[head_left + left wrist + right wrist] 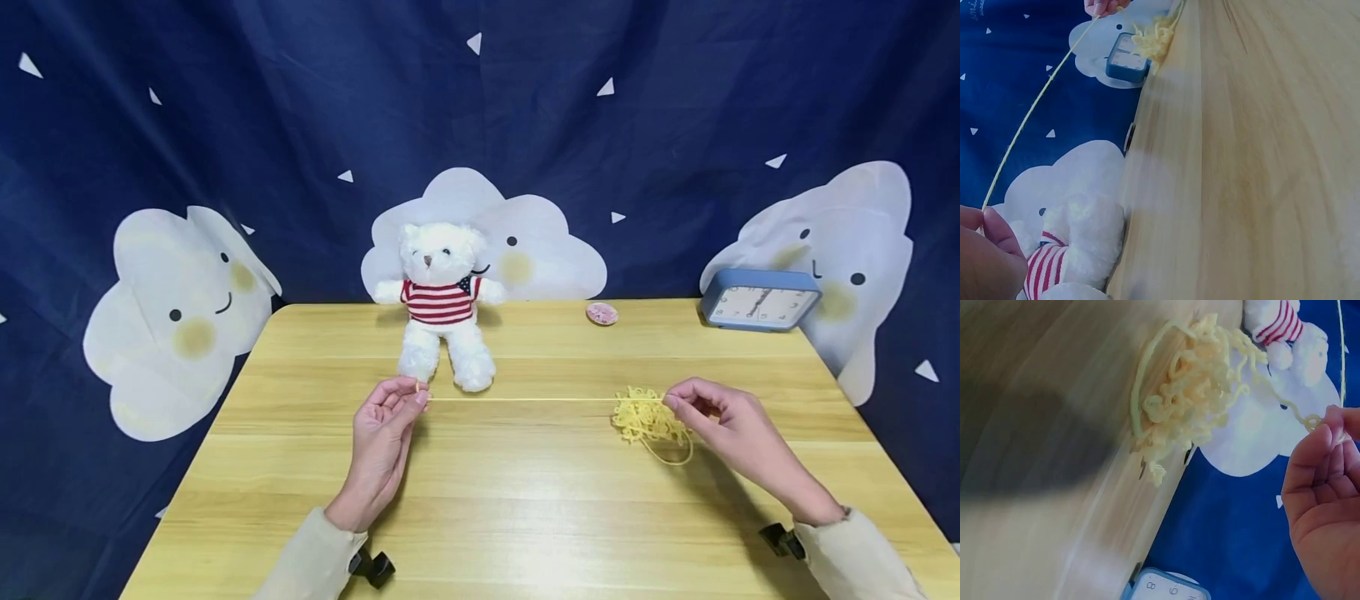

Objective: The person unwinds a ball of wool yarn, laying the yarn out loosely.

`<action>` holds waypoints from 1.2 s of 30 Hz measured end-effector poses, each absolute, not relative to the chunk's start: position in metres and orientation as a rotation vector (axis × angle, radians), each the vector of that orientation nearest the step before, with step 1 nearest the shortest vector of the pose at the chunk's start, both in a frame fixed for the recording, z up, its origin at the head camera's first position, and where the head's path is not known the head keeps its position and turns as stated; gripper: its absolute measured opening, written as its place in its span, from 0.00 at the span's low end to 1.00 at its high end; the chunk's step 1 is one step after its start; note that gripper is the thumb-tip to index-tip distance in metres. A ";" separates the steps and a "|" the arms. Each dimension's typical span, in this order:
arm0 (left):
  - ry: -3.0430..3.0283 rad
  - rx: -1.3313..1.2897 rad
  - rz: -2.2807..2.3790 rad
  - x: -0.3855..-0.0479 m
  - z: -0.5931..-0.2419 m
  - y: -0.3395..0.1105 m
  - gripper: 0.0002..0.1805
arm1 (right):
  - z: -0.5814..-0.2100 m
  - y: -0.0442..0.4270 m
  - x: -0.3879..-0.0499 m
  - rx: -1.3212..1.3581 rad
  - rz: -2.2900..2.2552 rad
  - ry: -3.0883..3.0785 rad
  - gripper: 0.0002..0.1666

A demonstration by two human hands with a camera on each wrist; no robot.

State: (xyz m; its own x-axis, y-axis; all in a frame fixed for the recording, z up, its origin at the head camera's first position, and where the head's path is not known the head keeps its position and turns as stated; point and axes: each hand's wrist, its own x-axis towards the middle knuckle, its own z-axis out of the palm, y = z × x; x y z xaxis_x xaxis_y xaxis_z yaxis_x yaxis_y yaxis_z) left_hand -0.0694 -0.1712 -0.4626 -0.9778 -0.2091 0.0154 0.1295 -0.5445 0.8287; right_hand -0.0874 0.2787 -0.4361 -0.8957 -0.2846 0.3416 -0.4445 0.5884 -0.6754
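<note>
A strand of yellow yarn [525, 400] runs straight and taut between the two hands, above the table. My left hand [384, 433] pinches one end of it between thumb and fingers, in front of a white teddy bear [442, 304] in a striped shirt. My right hand [738, 433] pinches the strand farther along. Beside the right fingertips lies a loose tangled heap of yellow yarn [643, 417] on the table. From that heap a curly length rises to the right fingers [1316, 447] in the right wrist view.
At the table's [525, 517] back right stands a blue clock [761, 300]. A small pink round item [602, 313] lies near the back edge. Behind the table hangs a dark blue curtain [540, 108] with white clouds.
</note>
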 end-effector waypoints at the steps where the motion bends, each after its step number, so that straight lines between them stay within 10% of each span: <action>1: -1.387 0.123 -2.600 -0.069 -0.462 -0.171 0.13 | -0.436 0.279 -0.088 0.613 1.167 -2.616 0.10; 36: -2.074 -0.090 -2.369 -0.061 -0.465 -0.168 0.19 | -0.454 0.312 -0.099 0.480 1.180 -2.797 0.04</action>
